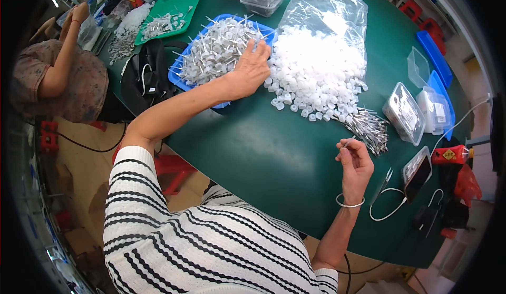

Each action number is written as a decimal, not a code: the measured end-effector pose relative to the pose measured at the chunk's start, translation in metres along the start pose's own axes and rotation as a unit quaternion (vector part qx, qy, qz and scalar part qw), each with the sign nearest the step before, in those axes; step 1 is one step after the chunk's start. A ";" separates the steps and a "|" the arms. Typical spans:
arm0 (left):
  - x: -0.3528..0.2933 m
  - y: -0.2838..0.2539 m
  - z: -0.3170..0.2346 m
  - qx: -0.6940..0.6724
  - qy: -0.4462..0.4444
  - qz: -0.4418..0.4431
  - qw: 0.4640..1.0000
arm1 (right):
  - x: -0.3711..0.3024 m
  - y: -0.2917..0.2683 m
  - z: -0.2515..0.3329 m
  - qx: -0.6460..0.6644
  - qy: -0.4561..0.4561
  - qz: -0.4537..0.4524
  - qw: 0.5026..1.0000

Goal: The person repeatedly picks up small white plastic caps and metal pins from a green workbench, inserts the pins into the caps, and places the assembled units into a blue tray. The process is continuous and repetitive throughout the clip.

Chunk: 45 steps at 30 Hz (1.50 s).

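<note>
My left hand [250, 71] reaches over the right side of a blue tray [176, 72], its fingers stretched out at the edge of the heap. That heap is of white plastic caps with thin metal pins [216, 50] standing out of them. No piece shows in the left hand. Lower right, my right hand [356, 161] is closed in a pinch on a thin metal pin [348, 142]. Just beyond it lies a pile of loose metal pins [369, 129]. Beside that, a large heap of white plastic caps [316, 72] spills from a clear plastic bag [329, 9].
Clear plastic boxes [405, 114] and blue lids [435, 57] stand at the right. Near them lie tweezers [386, 179], a phone [418, 175] and a white cable [387, 218]. A green tray [188, 1] and black bag [150, 72] are left. A co-worker [63, 78] sits far left.
</note>
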<state>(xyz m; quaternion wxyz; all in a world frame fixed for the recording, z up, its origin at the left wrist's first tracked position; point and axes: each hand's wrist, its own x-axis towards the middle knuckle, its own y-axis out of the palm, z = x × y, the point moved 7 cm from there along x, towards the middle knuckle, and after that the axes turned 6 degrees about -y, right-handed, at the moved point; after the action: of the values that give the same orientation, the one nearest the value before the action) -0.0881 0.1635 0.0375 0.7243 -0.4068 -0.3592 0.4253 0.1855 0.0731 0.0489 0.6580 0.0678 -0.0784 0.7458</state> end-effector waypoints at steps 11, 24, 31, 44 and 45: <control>-0.016 -0.058 -0.032 -0.491 -0.028 -0.001 0.871 | -0.002 -0.007 -0.011 0.142 0.015 -0.060 0.988; -0.038 -0.020 -0.131 -0.877 -0.126 0.144 0.440 | -0.004 0.017 -0.032 0.243 0.049 -0.086 0.965; -0.044 -0.017 -0.140 -0.901 -0.162 0.157 0.372 | -0.005 0.022 -0.036 0.238 0.039 -0.097 0.966; -0.046 -0.013 -0.137 -0.928 -0.151 0.176 0.292 | -0.007 0.027 -0.036 0.240 0.034 -0.094 0.966; -0.046 -0.013 -0.136 -0.929 -0.152 0.181 0.286 | -0.008 0.027 -0.037 0.242 0.035 -0.095 0.965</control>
<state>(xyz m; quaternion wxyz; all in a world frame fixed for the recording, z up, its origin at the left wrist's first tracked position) 0.0165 0.0791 -0.0145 -0.3024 -0.7893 -0.5340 -0.0188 0.1602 0.0699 0.0104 0.6919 0.2060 0.1342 0.6788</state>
